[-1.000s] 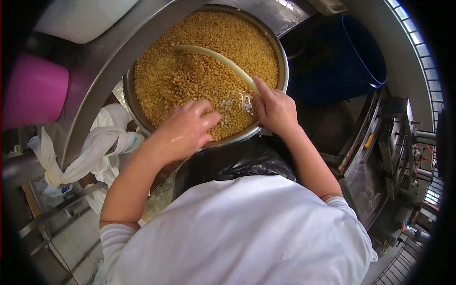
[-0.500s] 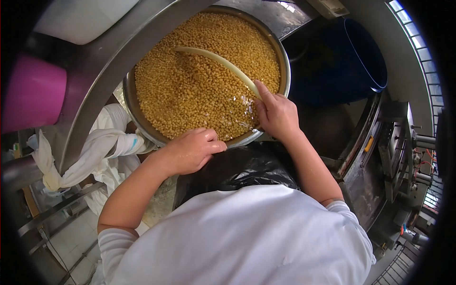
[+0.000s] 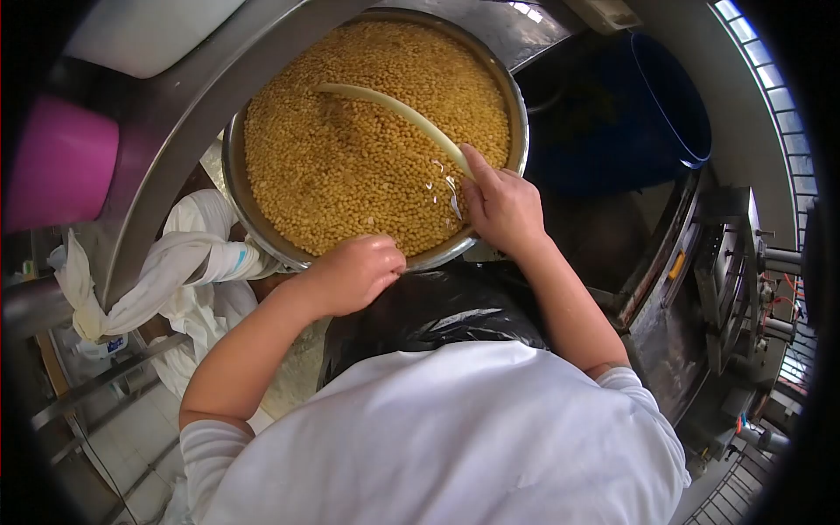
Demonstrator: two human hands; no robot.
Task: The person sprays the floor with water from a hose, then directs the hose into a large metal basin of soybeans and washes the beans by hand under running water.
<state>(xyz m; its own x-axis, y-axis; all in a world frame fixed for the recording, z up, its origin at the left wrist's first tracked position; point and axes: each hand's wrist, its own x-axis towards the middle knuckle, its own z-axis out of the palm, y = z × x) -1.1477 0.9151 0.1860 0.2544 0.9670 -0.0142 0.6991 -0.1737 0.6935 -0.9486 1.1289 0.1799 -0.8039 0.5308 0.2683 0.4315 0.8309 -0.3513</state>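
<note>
While beans [image 3: 367, 175] lie beyond both hands [image 3: 357, 273], the right [image 3: 506, 208] grips a hose [image 3: 395, 106].

Glare flecks the beans [image 3: 350, 179], shadow darkens the blue barrel [image 3: 643, 118], and bowed edges fade to black.

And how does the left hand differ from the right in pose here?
The right hand grips a pale hose, its thumb laid on it; the left hand holds no hose, its fingers curled at the metal basin's near rim. The right hand sits toward the basin's right side, the left hand farther left. Both are bare.
</note>
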